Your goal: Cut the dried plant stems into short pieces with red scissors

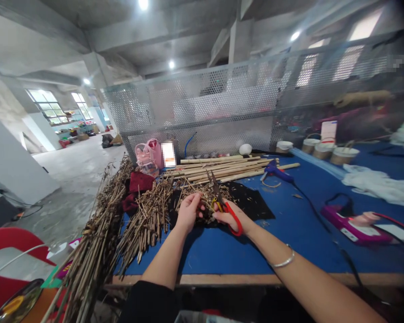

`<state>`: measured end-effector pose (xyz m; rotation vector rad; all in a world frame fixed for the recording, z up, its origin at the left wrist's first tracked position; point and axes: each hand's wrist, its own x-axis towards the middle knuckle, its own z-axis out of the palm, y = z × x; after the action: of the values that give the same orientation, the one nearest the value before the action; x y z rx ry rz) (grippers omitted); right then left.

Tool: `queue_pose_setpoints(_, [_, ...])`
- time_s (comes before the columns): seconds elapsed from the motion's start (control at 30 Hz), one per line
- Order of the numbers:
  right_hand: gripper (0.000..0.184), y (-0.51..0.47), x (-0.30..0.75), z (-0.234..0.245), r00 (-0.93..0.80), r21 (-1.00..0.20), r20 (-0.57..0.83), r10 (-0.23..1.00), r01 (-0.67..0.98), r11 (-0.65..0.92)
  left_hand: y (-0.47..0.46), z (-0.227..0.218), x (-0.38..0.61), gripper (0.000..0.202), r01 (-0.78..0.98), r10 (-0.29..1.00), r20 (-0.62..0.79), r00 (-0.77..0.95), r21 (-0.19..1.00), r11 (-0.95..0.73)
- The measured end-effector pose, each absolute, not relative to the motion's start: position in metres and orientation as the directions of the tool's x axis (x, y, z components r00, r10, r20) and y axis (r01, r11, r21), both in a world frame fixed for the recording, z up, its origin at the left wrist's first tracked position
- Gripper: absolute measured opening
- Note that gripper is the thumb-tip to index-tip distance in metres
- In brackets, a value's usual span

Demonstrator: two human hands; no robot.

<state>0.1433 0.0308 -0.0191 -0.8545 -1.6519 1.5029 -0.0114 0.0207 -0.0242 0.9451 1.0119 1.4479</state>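
Observation:
My right hand [229, 217] is closed round red-handled scissors [222, 199], their blades pointing up and away from me. My left hand [188, 210] pinches a short dry twig [205, 205] right beside the blades. Both hands hover over a black cloth [252, 202] strewn with cut twig pieces on the blue table [289, 242]. A heap of short cut sticks [148, 215] lies just left of my left hand.
Long dry stalks [94, 242] hang over the table's left edge. Thick bamboo poles [222, 168] lie across the back, with a blue glue gun [278, 172], pink bottles [150, 157], paper cups [326, 150], white cloth [377, 184] and a pink device [353, 226]. A perforated metal screen [222, 107] stands behind.

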Motion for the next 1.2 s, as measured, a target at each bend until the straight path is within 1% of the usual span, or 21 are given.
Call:
queue_pose_setpoints(0.07, [0.026,0.032,0.143,-0.02,-0.512,-0.991,0.097,0.853,0.03,0.131,0.019,-0.024,-0.009,0.048,-0.313,0.997,0.004,-0.072,0.949,-0.026])
queue_pose_setpoints(0.2, [0.024,0.036,0.143,-0.026,-0.531,-0.967,0.155,0.833,0.09,0.238,0.017,-0.023,-0.009,0.039,-0.264,0.997,-0.022,-0.075,0.965,0.001])
queue_pose_setpoints(0.27, [0.023,0.037,0.143,-0.029,-0.512,-0.957,0.177,0.841,0.111,0.269,0.017,-0.024,-0.01,0.034,-0.198,0.996,-0.015,-0.082,0.98,-0.001])
queue_pose_setpoints(0.3, [0.022,0.037,0.143,-0.029,-0.497,-0.954,0.184,0.848,0.119,0.276,0.016,-0.025,-0.01,0.03,-0.13,0.995,-0.001,-0.095,0.991,-0.011])
queue_pose_setpoints(0.37, [0.022,0.037,0.142,-0.029,-0.478,-0.95,0.189,0.858,0.132,0.283,0.014,-0.027,-0.011,0.027,0.085,0.988,0.072,-0.136,0.995,-0.061])
queue_pose_setpoints(0.4, [0.022,0.037,0.142,-0.028,-0.474,-0.948,0.191,0.86,0.139,0.287,0.013,-0.027,-0.011,0.027,0.21,0.979,0.134,-0.155,0.973,-0.1])
queue_pose_setpoints(0.47, [0.02,0.037,0.142,-0.028,-0.46,-0.937,0.202,0.865,0.166,0.307,0.011,-0.027,-0.011,0.027,0.426,0.946,0.277,-0.169,0.886,-0.183])
queue_pose_setpoints(0.5, [0.019,0.037,0.142,-0.028,-0.446,-0.923,0.217,0.868,0.194,0.331,0.01,-0.026,-0.012,0.027,0.501,0.925,0.337,-0.177,0.84,-0.21])
queue_pose_setpoints(0.57, [0.015,0.038,0.143,-0.03,-0.416,-0.872,0.27,0.868,0.277,0.404,0.009,-0.023,-0.013,0.027,0.578,0.89,0.404,-0.213,0.786,-0.219])
queue_pose_setpoints(0.63, [0.011,0.038,0.145,-0.031,-0.385,-0.784,0.32,0.865,0.404,0.47,0.009,-0.021,-0.015,0.026,0.573,0.87,0.412,-0.271,0.795,-0.199])
queue_pose_setpoints(0.7, [0.009,0.038,0.146,-0.031,-0.35,-0.665,0.355,0.867,0.556,0.498,0.009,-0.02,-0.016,0.026,0.512,0.868,0.375,-0.325,0.841,-0.172])
queue_pose_setpoints(0.77, [0.01,0.036,0.146,-0.03,-0.317,-0.545,0.388,0.866,0.678,0.492,0.008,-0.019,-0.016,0.036,0.416,0.883,0.314,-0.348,0.896,-0.155])
queue_pose_setpoints(0.83, [0.01,0.035,0.146,-0.028,-0.304,-0.459,0.415,0.858,0.744,0.486,0.007,-0.019,-0.015,0.042,0.303,0.897,0.27,-0.349,0.939,-0.165])
queue_pose_setpoints(0.87, [0.01,0.034,0.145,-0.028,-0.3,-0.433,0.423,0.855,0.762,0.482,0.007,-0.02,-0.014,0.041,0.24,0.902,0.258,-0.345,0.954,-0.181])
queue_pose_setpoints(0.93, [0.009,0.034,0.145,-0.028,-0.291,-0.407,0.426,0.856,0.784,0.469,0.007,-0.02,-0.012,0.031,0.136,0.92,0.23,-0.318,0.971,-0.196])
queue_pose_setpoints(1.0, [0.01,0.034,0.145,-0.028,-0.273,-0.426,0.419,0.866,0.783,0.453,0.008,-0.021,-0.01,0.017,0.085,0.949,0.17,-0.264,0.985,-0.153])
queue_pose_setpoints(1.03, [0.01,0.034,0.145,-0.028,-0.262,-0.46,0.41,0.873,0.767,0.447,0.008,-0.021,-0.009,0.011,0.076,0.963,0.131,-0.234,0.99,-0.116])
queue_pose_setpoints(1.07, [0.01,0.034,0.145,-0.028,-0.258,-0.51,0.397,0.881,0.736,0.445,0.008,-0.022,-0.008,0.01,0.068,0.974,0.092,-0.209,0.995,-0.079])
queue_pose_setpoints(1.13, [0.009,0.034,0.145,-0.027,-0.281,-0.624,0.37,0.885,0.631,0.461,0.008,-0.022,-0.007,0.017,0.023,0.985,0.029,-0.168,0.999,-0.026])
queue_pose_setpoints(1.2, [0.008,0.034,0.144,-0.027,-0.342,-0.698,0.356,0.87,0.522,0.491,0.009,-0.022,-0.005,0.024,-0.034,0.991,-0.008,-0.133,0.999,0.003])
